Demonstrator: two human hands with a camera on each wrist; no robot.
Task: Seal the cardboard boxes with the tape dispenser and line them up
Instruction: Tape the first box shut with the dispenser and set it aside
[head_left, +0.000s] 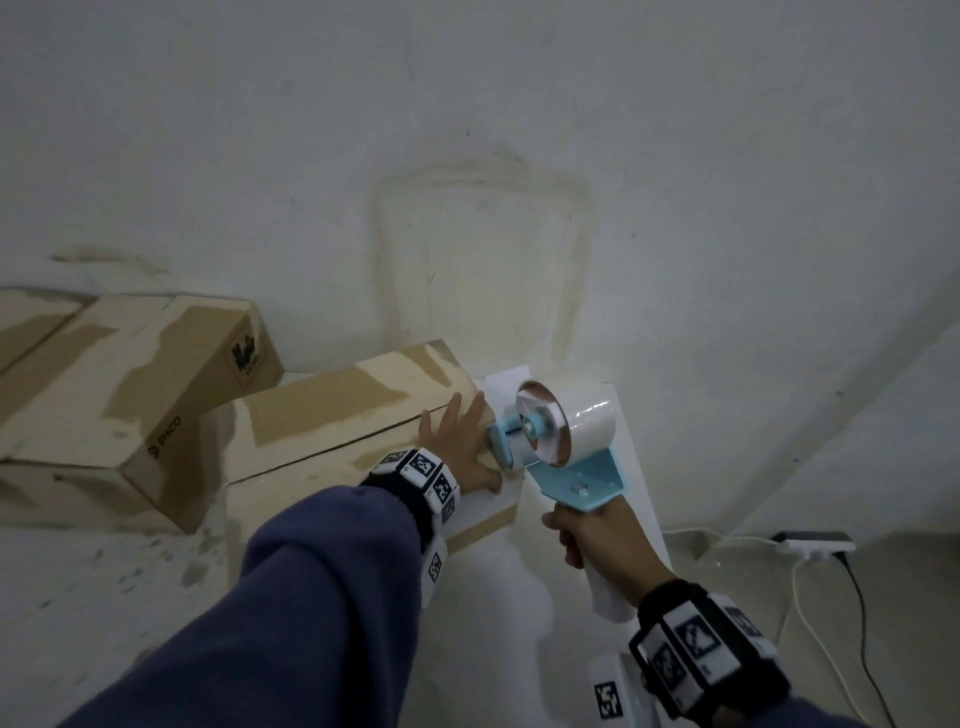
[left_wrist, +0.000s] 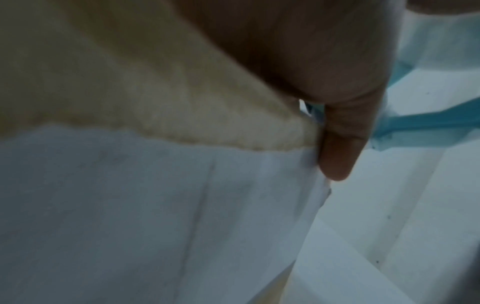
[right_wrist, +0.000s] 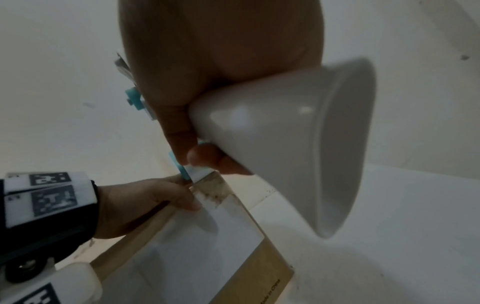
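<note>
Against a stained white wall, at frame centre: keep left hand (head_left: 457, 447) flat on the cardboard box (head_left: 332, 431) pinning the tape end, then draw the tape dispenser (head_left: 558, 447), gripped by right hand (head_left: 597, 540), steadily along the seam.

Tan cardboard box (head_left: 332, 415), light-blue tape dispenser (head_left: 576, 478) with white handle.

Blue sleeves (head_left: 291, 613) (marker-tagged black wristbands (head_left: 701, 649))
</note>
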